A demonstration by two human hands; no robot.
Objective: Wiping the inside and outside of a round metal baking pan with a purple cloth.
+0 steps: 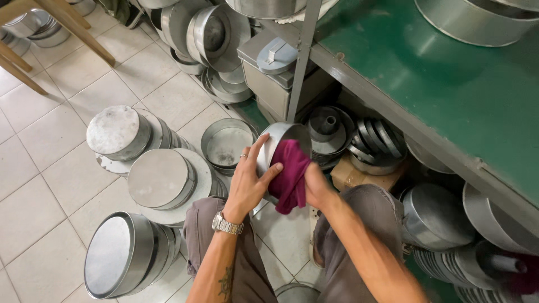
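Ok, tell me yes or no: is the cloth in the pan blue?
No, the cloth pressed by the right hand into the round metal pan, which the left hand steadies, is magenta.

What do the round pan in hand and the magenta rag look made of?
Round silvery pan: likely aluminium or tin, judging by its dull grey sheen and thin rolled rim. Magenta rag: soft woven or knit cloth, matte, folding limply under the right hand.

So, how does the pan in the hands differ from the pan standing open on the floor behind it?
The held pan is tilted on its side with a magenta cloth inside; the floor pan sits upright with no cloth in it. The left hand grips the held pan; nothing touches the floor pan. Both are round, grey metal.
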